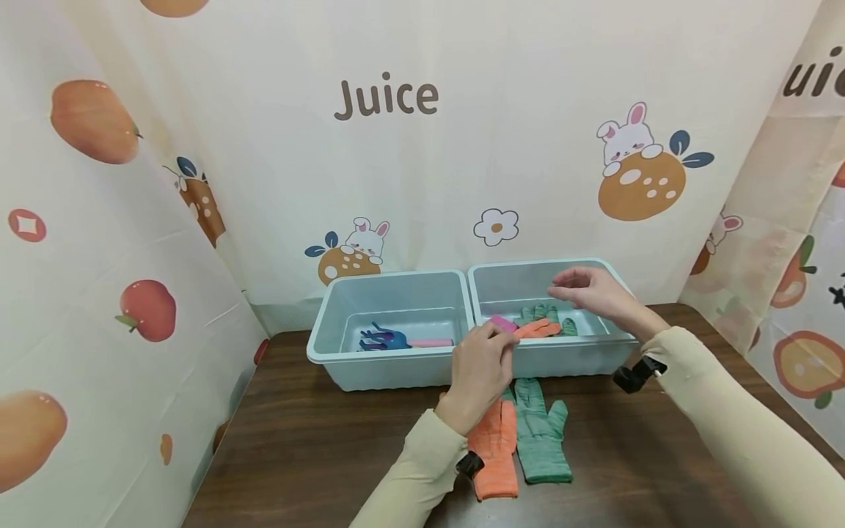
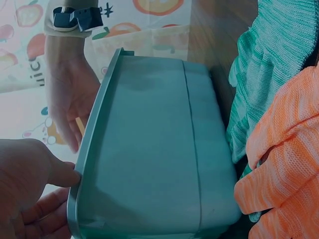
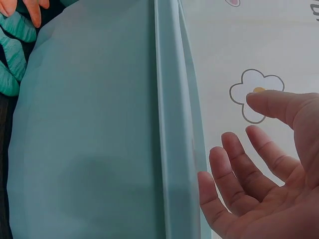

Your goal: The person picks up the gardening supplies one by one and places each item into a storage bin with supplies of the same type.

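My left hand (image 1: 478,374) reaches to the front rim of the right pale-blue bin (image 1: 568,361). In the left wrist view its thumb (image 2: 65,175) is right at the rim, with the other fingers behind it and no object visible between them. Above the same bin hovers my right hand (image 1: 590,290), its fingers spread and loosely bent, holding nothing. Inside that bin lie a green glove (image 1: 533,314), an orange glove (image 1: 538,329) and a pink piece (image 1: 503,323). On the table in front, an orange glove (image 1: 495,451) partly under my left forearm lies beside a green glove (image 1: 543,444).
A second pale-blue bin (image 1: 389,375) stands to the left, alongside the right one. It contains a blue item with finger-like prongs (image 1: 389,339) and a pink strip (image 1: 430,342). Behind the brown wooden table (image 1: 297,455) hangs a fruit-printed curtain (image 1: 409,176), continuing along both sides.
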